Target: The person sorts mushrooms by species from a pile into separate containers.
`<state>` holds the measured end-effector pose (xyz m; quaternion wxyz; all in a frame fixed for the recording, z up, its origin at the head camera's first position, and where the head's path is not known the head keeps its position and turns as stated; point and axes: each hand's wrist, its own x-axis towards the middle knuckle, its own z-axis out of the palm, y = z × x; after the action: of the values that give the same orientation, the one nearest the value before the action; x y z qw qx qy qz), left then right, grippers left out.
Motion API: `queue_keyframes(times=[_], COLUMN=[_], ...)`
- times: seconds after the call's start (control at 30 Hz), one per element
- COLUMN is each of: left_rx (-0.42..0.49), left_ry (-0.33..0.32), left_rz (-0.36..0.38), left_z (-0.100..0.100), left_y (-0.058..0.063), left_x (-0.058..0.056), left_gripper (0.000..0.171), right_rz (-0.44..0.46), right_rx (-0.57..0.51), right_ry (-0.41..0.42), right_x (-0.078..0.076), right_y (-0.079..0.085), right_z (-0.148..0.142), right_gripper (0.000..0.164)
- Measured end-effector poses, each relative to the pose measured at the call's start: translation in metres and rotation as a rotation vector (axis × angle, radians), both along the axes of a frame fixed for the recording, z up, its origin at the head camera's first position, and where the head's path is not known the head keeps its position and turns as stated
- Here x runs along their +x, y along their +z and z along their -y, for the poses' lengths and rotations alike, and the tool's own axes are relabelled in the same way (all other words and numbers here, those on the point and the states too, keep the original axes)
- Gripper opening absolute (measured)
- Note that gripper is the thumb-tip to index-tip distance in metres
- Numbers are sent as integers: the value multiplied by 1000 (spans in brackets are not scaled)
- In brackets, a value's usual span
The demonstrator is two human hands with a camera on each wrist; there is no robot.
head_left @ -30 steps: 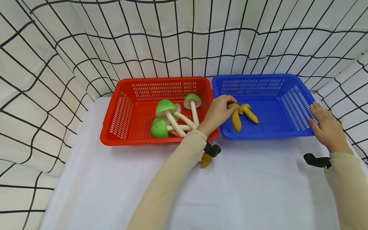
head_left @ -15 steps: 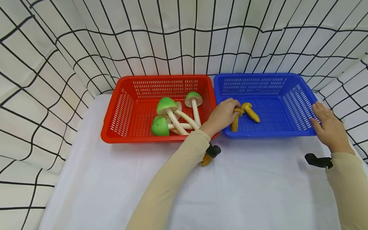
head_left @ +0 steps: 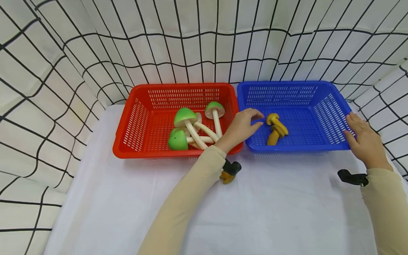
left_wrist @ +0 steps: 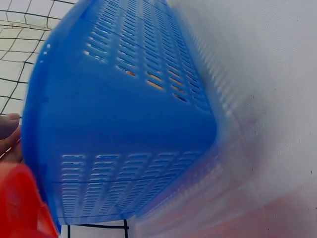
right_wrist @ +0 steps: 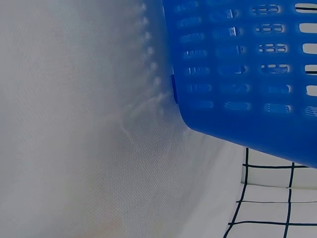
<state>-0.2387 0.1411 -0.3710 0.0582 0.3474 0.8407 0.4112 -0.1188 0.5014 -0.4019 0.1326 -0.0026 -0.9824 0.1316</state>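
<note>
My left hand (head_left: 241, 128) hovers over the adjoining rims of the red basket (head_left: 143, 154) and the blue basket (head_left: 287, 148), its fingers and thumb parted and holding nothing. Just right of its fingertips, two yellow-brown toy mushrooms (head_left: 273, 138) lie overlapping inside the blue basket. Fingers (left_wrist: 9, 134) of this hand show at the edge of the left wrist view, beyond the basket's blue wall (left_wrist: 109, 114). My right hand (head_left: 364, 141) rests with extended fingers on the blue basket's right rim. Only the basket's outer side (right_wrist: 247, 119) appears in the right wrist view.
Several green-capped toy mushrooms (head_left: 185, 117) with white stems lie in the red basket. Partly hidden under my left wrist, another brownish piece (head_left: 227, 178) lies on the white tablecloth (head_left: 271, 212). Behind the baskets stands a white cloth wall with black grid lines (head_left: 204, 46).
My left hand has let go of a yellow-brown mushroom and moved slightly left. That mushroom now lies against the other one in the blue basket. My right hand stays at the rim.
</note>
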Motion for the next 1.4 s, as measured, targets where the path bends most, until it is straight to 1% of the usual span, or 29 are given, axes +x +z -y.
queue_keyframes(times=[0.13, 0.2, 0.3, 0.37, 0.47, 0.53, 0.6, 0.67, 0.87, 1.0, 1.1, 1.17, 1.27, 1.4], left_rx=[62, 115, 252, 364, 515, 567, 577, 563, 487, 479, 448, 406, 356, 299], left_ry=[2, 15, 27, 30, 13, 4, -7, -15, -51, -76, -95, -108, -130, -138], left_rz=[42, 85, 210, 321, 473, 539, 565, 570, 512, 506, 478, 441, 396, 347], left_z=[4, 5, 5, 6, 9, 12, 15, 19, 28, 32, 36, 40, 48, 61], left_y=[1, 2, 6, 10, 16, 18, 20, 22, 26, 30, 34, 35, 32, 19], left_x=[4, 7, 12, 15, 20, 22, 25, 28, 38, 46, 54, 59, 66, 73], left_gripper=[22, 19, 18, 19, 21, 21, 22, 22, 21, 19, 18, 17, 16, 16], right_rz=[4, 6, 17, 22, 28, 28, 29, 29, 31, 42, 46, 42, 38, 24], right_rx=[4, 6, 10, 11, 17, 23, 28, 30, 30, 27, 23, 23, 22, 23], right_ry=[-3, -7, -16, -20, -27, -32, -38, -42, -44, -53, -53, -49, -49, -50], right_x=[0, 0, 1, 2, 2, 2, 2, 1, 1, 1, 1, 1, 1, 1], right_y=[-1, -1, -2, -2, -3, -3, -3, -4, -2, 0, 0, -1, 0, 0], right_z=[-1, -1, 0, 1, 2, 2, 1, 1, 2, 4, 5, 5, 5, 6], right_gripper=[53, 53, 53, 53, 53, 53, 53, 53, 54, 55, 55, 55, 55, 54])
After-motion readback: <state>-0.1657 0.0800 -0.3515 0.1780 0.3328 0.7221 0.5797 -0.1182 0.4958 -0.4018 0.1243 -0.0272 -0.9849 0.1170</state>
